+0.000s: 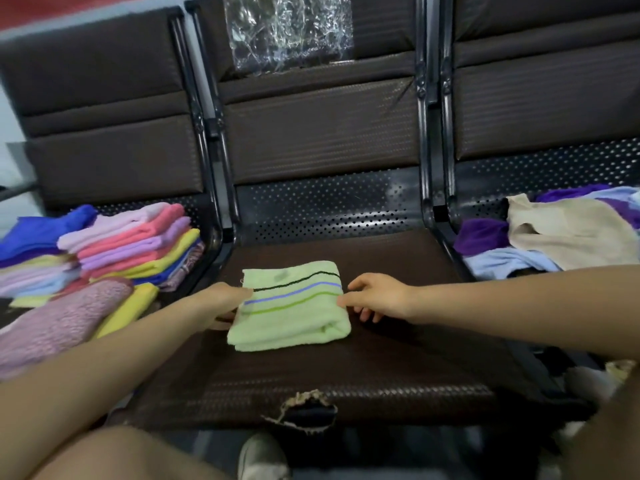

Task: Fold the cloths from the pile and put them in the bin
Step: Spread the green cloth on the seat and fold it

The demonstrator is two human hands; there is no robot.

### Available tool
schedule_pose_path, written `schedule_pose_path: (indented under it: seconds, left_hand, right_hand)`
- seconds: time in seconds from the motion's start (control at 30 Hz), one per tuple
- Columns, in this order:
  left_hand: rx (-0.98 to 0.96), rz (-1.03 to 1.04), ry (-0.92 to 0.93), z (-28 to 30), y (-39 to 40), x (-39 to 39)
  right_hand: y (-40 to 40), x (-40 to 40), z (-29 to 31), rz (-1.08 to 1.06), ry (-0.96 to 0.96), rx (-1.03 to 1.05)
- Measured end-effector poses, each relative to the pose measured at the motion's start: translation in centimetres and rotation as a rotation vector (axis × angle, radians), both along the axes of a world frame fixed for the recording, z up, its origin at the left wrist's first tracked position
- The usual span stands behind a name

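Note:
A light green cloth (291, 306) with black, blue and green stripes lies folded on the middle seat (398, 358) of a dark bench. My left hand (223, 301) grips its left edge, thumb on top and fingers tucked beneath. At the cloth's right edge, my right hand (375, 296) touches it with loosely curled fingers, and whether it pinches the fabric is unclear. An unfolded pile of cloths (554, 233), purple, beige and pale blue, lies on the right seat. Stacks of folded cloths (135, 244) sit on the left seat. No bin is visible.
A fuzzy pink cloth (59, 323) and a yellow one (128, 306) lie at the front of the left seat. Black metal armrest frames (214, 188) separate the seats. The middle seat's front edge has a torn patch (301, 407). Crinkled clear plastic (287, 29) hangs on the backrest.

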State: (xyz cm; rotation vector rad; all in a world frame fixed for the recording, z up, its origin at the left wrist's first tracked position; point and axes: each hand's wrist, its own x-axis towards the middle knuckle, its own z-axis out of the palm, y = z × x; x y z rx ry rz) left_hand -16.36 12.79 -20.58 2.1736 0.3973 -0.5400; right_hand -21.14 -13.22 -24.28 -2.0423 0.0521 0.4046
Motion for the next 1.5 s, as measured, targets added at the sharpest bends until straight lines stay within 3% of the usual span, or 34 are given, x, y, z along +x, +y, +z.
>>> schedule_pose_path:
  seconds: [0.3,0.43,0.57,0.63,0.8,0.93,1.0,1.17,1.3,1.4,1.5]
  left_hand:
    - [-0.370,0.076,0.129,-0.3,-0.5,-1.4]
    - [-0.390,0.099,0.202,-1.0,-1.7,-1.6]
    - [-0.415,0.098,0.166,0.1,-2.1,-2.3]
    - [-0.430,0.105,0.045,0.8,-1.1,-2.0]
    - [-0.220,0.163,-0.312,3.6,4.2,-0.3]
    - [-0.142,0.202,-0.468,8.8,11.4,0.2]
    - [0.067,0.284,-0.544,11.3,15.9,0.6]
    - [0.571,0.268,-0.484,11.7,25.6,0.1]
    - [0.596,0.137,-0.291,4.7,28.8,-1.3]
    - [0.562,0.154,-0.324,1.6,29.5,-1.0]
    - [0.649,0.218,-0.385,2.0,29.5,-0.9]
  right_hand:
    - [2.6,1.4,1.0,-0.071,0.139,0.080]
    - [5.2,2.5,0.5,-0.218,0.147,0.176]
    - [6.5,2.9,-0.2,-0.339,0.185,0.296]
    - [7.4,3.3,-0.2,-0.351,0.196,0.369]
    - [13.7,4.4,1.8,-0.297,0.156,0.483]
    - [22.7,6.3,5.2,-0.219,0.066,0.595]
    - [27.5,6.6,7.1,-0.172,0.024,0.682]
    - [38.1,9.3,5.2,-0.032,-0.038,0.624]
    - [40.9,9.0,1.5,0.110,0.042,0.427]
    - [39.0,6.6,3.5,0.093,0.057,0.370]
    - [36.0,6.6,4.5,0.127,0.074,0.353]
